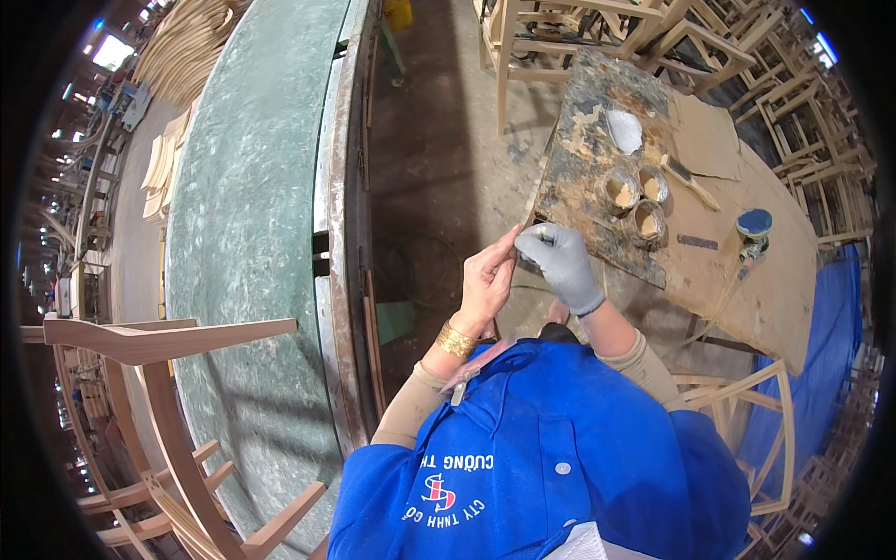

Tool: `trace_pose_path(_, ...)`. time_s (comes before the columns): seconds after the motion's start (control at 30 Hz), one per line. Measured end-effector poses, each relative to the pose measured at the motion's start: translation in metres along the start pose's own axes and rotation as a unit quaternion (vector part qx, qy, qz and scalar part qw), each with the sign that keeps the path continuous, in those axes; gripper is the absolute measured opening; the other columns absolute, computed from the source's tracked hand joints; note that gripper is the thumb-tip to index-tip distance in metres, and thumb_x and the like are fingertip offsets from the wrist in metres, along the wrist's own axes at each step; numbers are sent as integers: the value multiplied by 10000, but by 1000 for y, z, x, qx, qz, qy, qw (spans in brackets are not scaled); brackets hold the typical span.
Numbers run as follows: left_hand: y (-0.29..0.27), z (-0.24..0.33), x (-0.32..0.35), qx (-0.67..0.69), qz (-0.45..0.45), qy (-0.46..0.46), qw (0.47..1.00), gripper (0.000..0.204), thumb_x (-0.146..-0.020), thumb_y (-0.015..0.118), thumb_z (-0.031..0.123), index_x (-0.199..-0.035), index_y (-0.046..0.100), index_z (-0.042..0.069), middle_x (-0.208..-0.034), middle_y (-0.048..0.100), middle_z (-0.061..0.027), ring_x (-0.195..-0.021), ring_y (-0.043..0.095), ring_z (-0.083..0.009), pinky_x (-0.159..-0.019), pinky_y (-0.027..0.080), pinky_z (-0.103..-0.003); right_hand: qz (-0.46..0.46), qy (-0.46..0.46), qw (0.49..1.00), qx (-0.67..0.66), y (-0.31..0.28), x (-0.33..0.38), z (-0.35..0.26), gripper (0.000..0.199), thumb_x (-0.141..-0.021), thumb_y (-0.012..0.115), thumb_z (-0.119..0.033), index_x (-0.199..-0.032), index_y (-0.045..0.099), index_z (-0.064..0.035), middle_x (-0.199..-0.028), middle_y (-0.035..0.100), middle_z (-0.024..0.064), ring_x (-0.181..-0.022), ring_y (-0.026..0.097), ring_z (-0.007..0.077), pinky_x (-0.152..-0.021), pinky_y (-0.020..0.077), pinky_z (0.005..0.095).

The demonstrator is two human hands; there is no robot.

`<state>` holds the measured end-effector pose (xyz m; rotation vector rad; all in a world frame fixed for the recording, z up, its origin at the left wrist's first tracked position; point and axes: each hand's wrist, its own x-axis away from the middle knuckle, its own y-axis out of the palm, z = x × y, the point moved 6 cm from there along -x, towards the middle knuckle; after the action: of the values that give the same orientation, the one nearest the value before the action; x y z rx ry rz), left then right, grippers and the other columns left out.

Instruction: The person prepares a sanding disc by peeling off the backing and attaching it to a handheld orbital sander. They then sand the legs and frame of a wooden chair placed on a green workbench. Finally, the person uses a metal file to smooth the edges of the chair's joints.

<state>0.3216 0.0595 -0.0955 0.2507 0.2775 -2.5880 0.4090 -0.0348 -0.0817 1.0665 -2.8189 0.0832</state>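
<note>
Left hand (487,278) is bare, fingers mostly straight and bunched, tips right up against the right hand's or nearly so, can't tell which. Right hand (558,259) wears a grey glove (579,287), fingers curled in toward the thumb. Can't tell if either one is pinching anything small, the fingertips hide it. Gold bracelet (455,340) on the left wrist.

Both hands are up just in front of the bench (607,254), around its near left corner, which the glove partly covers. The bench is stained dark along the left edge, with brown board over the rest.

Three cans (647,222) with tan stuff inside sit together, closer to the left edge than the right. There's a white scrap (624,131) beyond them toward the far edge, and a brush (691,181) just right of the cans. A dark strip (697,242) lies between the cans and a sander (754,224), which sits over near the right edge, blue round pad showing.

Further out: chair frames (597,45) past the far edge, a blue sheet (826,327) off the right edge, and well to the left a long green table (252,168) with another chair (173,341) at its near end.
</note>
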Motion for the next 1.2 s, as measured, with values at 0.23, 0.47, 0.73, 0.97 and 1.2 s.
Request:
trace_pose_path(0.23, 2, 2, -1, 5, -16, 14, 1000, 446, -774, 474, -75, -1201, 551, 26, -735, 558, -92, -655, 541, -154, -707, 457, -236, -9, 3, 1000, 5, -3, 2, -1, 119, -831, 569, -75, -787, 637, 13, -713, 584, -16, -663, 501, 55, -593, 401, 215)
trace_pose_path(0.47, 2, 1, 0, 19, -35, -8, 999, 444, -783, 473, -70, -1207, 551, 34, -757, 583, -86, -712, 535, -100, -729, 441, -217, -12, 4, 1000, 6, -5, 1, 4, 131, -828, 581, -90, -780, 644, 15, -673, 564, -28, -634, 472, 38, -556, 382, 216)
trace_pose_path(0.73, 2, -2, 3, 15, -55, -28, 998, 436, -799, 461, -55, -1220, 540, 27, -779, 601, -45, -752, 531, -67, -742, 437, -208, -13, 5, 999, 35, -3, 4, -8, 142, -828, 582, -96, -767, 638, 19, -678, 583, -16, -631, 499, 46, -553, 399, 221)
trace_pose_path(0.97, 2, -8, 5, 71, -45, -59, 995, 402, -802, 479, -61, -1190, 555, 11, -688, 533, -47, -641, 484, -76, -651, 423, -203, -33, 33, 999, -12, -4, 3, 1, 141, -831, 579, -99, -793, 646, 18, -711, 607, 8, -654, 536, 65, -585, 424, 221)
trace_pose_path(1.2, 4, 1, 3, 25, -61, -21, 998, 413, -796, 485, -63, -1193, 557, 23, -688, 526, -80, -652, 491, -74, -670, 433, -206, -35, 44, 998, -1, -8, 4, 1, 135, -825, 594, -97, -798, 651, 21, -736, 623, 20, -663, 544, 72, -603, 432, 226)
